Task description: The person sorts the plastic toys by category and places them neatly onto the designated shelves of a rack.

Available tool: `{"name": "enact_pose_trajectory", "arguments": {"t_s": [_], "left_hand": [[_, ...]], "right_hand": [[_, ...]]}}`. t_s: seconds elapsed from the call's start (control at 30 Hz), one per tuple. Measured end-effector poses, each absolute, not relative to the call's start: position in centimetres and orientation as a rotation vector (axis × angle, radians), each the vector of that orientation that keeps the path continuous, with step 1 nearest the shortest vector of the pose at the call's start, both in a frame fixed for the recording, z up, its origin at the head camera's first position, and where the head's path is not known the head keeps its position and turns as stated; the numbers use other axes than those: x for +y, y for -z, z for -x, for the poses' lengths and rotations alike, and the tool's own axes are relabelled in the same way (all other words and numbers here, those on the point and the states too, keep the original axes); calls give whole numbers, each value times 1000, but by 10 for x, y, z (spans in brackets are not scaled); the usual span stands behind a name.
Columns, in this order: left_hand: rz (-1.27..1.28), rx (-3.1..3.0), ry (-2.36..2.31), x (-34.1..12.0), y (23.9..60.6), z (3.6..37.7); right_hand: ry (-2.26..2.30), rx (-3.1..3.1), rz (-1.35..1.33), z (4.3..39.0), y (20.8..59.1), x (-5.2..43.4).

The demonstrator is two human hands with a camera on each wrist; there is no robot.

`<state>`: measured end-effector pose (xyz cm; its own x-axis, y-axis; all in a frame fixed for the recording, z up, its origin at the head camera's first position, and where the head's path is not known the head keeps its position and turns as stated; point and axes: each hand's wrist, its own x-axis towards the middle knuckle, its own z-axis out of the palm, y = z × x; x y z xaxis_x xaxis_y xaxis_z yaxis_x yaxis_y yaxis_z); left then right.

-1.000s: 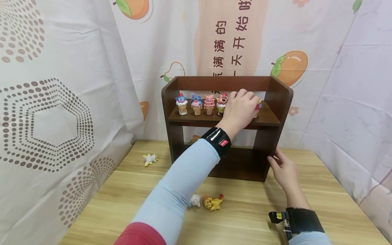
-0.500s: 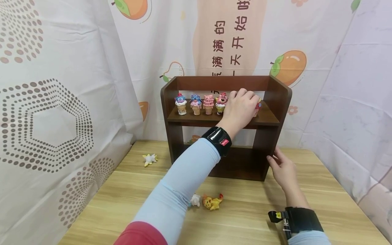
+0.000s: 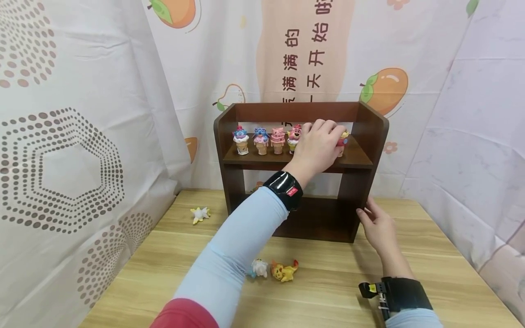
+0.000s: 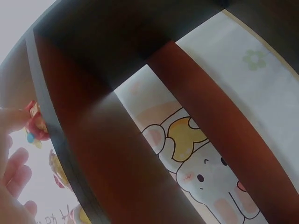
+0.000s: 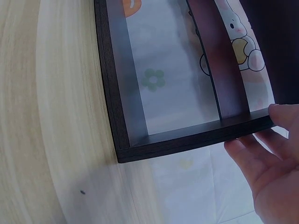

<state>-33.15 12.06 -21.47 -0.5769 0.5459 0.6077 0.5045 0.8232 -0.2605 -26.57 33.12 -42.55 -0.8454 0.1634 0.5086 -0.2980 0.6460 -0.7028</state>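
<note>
The left hand is reaching onto the upper board of the dark brown wooden shelf, its fingers curling around a small red and yellow figurine that is peeking out just past the knuckles at the right end of the board; in the left wrist view the fingertips are pinching that same red toy against the shelf edge. Immediately to the left of this hand, four glossy cartoon figurines are standing upright in a row, each sitting in a cone-shaped base: a pink bear figurine touching or nearly touching the hand, then a pink pig figurine, a blue figurine with goggles and a blue figurine with a red cap. The right hand is resting with straight, relaxed fingers against the lower right upright of the shelf, gripping nothing; the right wrist view is showing its fingertips touching the smooth dark edge. On the light wood-grain counter in front of the shelf, a yellow toy animal is lying on its side just beside a white toy, and a pale star-shaped toy is lying well apart to the left, near the dotted curtain.
</note>
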Motion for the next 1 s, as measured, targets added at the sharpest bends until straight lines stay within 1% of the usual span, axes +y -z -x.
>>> {"name": "enact_pose_trajectory", "arguments": {"t_s": [0.33, 0.6, 1.0], "left_hand": [[788, -2195, 45, 97, 210, 326], [859, -2085, 230, 75, 210, 314], [886, -1937, 460, 38, 229, 301]], "right_hand": [[-1137, -2321, -102, 266, 424, 331], [-1144, -2320, -112, 265, 424, 331], [-1141, -2318, -103, 265, 423, 329]]}}
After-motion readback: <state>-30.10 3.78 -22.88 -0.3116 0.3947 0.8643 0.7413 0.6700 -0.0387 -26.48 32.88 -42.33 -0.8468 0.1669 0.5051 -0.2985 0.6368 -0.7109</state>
